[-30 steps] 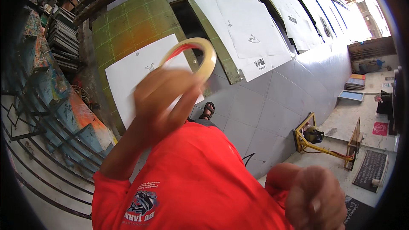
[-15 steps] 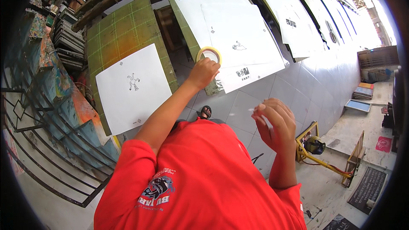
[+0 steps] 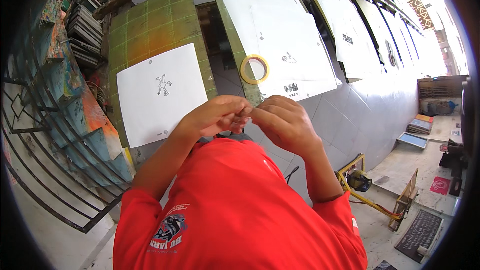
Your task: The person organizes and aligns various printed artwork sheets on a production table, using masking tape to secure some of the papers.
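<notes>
My left hand (image 3: 222, 115) and my right hand (image 3: 286, 121) meet in front of my chest, fingertips almost touching. Both are closed in a pinch. Whatever lies between the fingers is too small to make out. Just beyond them a roll of yellowish tape (image 3: 266, 76) lies flat, partly on a white printed sheet (image 3: 280, 35) and partly on a green board (image 3: 235, 40). That sheet bears bold lettering and small drawings. To the left, another white sheet (image 3: 142, 90) with a small figure drawing rests on a green gridded board (image 3: 150, 27).
More boards with white sheets (image 3: 345, 20) line up to the right, with scissors (image 3: 391, 54) on one. A dark metal railing (image 3: 55, 170) stands at left. A yellow frame (image 3: 367, 197) is at lower right. Grey floor tiles (image 3: 345, 95) show between.
My left hand has let go of the tape roll and drawn back toward my chest. My right hand has moved left to meet it. The roll now lies on the board and sheet.
</notes>
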`<state>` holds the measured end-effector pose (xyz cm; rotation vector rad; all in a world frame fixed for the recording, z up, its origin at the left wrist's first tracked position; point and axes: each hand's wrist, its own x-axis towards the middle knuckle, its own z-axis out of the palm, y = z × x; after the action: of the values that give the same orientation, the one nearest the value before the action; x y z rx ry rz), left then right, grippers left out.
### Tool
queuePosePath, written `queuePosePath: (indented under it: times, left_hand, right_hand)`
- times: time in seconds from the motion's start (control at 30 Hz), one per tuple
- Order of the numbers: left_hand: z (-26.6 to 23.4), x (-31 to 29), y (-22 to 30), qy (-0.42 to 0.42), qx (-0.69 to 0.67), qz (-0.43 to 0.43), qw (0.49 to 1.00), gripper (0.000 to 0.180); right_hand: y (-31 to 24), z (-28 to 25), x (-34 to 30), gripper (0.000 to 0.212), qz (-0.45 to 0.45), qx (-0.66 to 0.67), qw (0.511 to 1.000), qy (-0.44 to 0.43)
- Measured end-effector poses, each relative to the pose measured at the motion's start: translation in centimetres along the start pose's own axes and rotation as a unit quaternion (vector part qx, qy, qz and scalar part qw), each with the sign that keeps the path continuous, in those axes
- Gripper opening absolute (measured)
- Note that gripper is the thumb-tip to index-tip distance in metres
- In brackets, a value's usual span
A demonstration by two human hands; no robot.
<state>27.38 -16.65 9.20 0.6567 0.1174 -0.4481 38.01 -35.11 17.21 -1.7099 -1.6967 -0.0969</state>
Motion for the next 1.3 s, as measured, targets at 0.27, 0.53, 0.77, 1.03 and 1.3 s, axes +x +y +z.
queuePosePath:
  times: [0.27, 0.53, 0.77, 1.03, 1.3]
  left_hand:
    - [-4.4, -14.0, 1.7, 0.049, 0.001, 0.014, 0.999, 0.013]
    - [-10.7, -27.0, 2.6, 0.133, 0.024, 0.052, 0.989, 0.017]
    - [-18.2, -33.3, 2.9, 0.375, 0.175, 0.119, 0.903, 0.013]
    - [-22.5, -35.1, 2.6, 0.419, 0.181, 0.088, 0.885, 0.021]
    - [-24.4, -33.9, 3.4, 0.397, 0.179, 0.067, 0.898, 0.023]
  right_hand:
    - [-5.7, 8.3, 7.3, 0.029, -0.101, 0.047, 0.993, -0.025]
    - [-11.5, 19.7, 11.8, 0.037, -0.067, 0.028, 0.997, -0.001]
    - [-11.5, 29.8, 12.2, 0.036, 0.236, 0.062, 0.97, -0.016]
    - [-15.0, 35.3, 10.7, 0.068, 0.086, -0.067, 0.956, -0.272]
    - [-14.0, 37.1, 7.9, 0.045, 0.069, -0.078, 0.97, -0.219]
